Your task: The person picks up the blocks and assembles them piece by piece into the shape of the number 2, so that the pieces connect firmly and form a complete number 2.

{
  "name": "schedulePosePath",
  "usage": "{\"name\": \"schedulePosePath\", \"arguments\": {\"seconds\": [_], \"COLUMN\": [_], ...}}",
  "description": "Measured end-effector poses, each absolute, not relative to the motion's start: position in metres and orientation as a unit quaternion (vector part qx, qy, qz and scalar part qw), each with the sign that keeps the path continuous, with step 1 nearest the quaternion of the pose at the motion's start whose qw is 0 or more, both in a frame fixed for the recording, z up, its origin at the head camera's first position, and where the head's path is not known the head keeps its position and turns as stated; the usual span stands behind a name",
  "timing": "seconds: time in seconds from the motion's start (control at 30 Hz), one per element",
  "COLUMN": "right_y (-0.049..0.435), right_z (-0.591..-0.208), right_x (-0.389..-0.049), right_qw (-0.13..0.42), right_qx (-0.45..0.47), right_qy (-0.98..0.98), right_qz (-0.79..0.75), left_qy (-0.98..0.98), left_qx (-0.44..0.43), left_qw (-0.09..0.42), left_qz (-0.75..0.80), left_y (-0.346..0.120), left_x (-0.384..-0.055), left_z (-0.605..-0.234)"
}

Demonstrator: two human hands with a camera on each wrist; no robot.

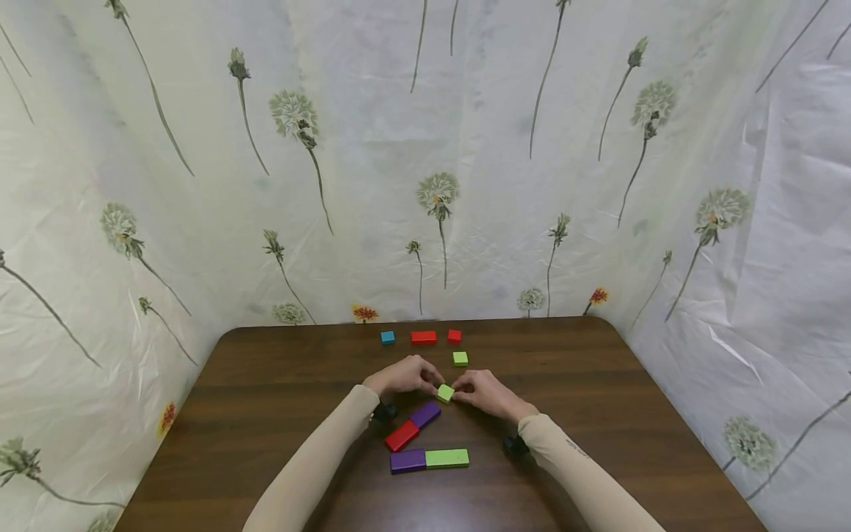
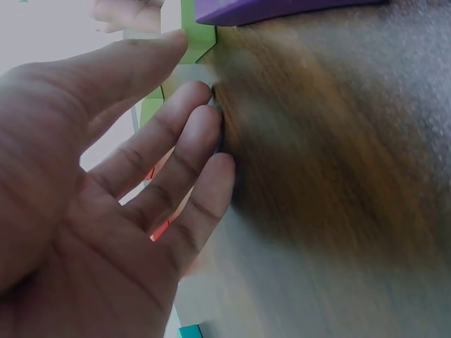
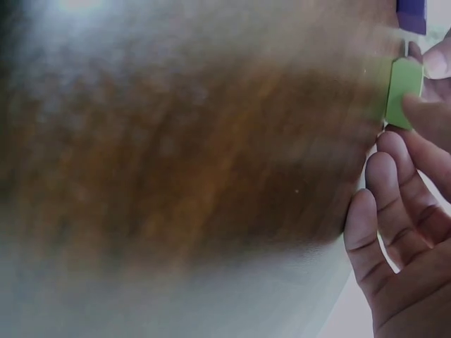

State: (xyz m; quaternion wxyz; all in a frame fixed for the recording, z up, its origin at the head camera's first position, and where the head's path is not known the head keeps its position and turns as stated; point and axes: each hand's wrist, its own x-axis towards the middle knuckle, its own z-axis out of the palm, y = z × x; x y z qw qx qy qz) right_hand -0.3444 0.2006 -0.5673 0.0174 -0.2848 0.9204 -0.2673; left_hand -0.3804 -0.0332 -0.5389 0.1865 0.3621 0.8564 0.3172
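Observation:
A small light green block (image 1: pixel 445 393) sits between both hands on the brown table. My left hand (image 1: pixel 407 374) holds it from the left, thumb tip on its edge in the left wrist view. From the right, my right hand (image 1: pixel 490 395) pinches the same block, its thumb lying over the green face (image 3: pixel 398 95) in the right wrist view. Just nearer me, a purple block (image 1: pixel 425 414) and a red block (image 1: pixel 402 436) form a slanted line, end to end. Below them a purple block (image 1: pixel 408 461) meets a long light green block (image 1: pixel 447 459) in a straight row.
Beyond the hands stands another small green block (image 1: pixel 460 359). Near the far edge of the table (image 1: pixel 565 347) are a blue block (image 1: pixel 388 338), a longer red block (image 1: pixel 423 338) and a small red block (image 1: pixel 454 336). Flower-printed curtain (image 1: pixel 372 185) surrounds the table's back and sides.

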Motion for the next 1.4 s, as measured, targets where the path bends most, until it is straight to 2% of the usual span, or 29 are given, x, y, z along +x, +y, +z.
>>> {"name": "schedulePosePath", "arguments": {"seconds": [0.5,1.4], "right_y": [0.1979,0.1923], "right_z": [-0.5684,-0.5651], "right_x": [-0.3399,-0.3376], "right_qw": [0.013,0.021], "right_qx": [-0.31,-0.328], "right_qy": [0.914,0.909], "right_qz": [-0.261,-0.257], "left_qy": [0.851,0.857], "left_qx": [0.35,0.345], "left_qw": [0.211,0.202], "left_qz": [0.331,0.326], "left_y": [-0.036,-0.0394], "left_x": [-0.3778,-0.3782], "left_z": [-0.5393,-0.5411]}}
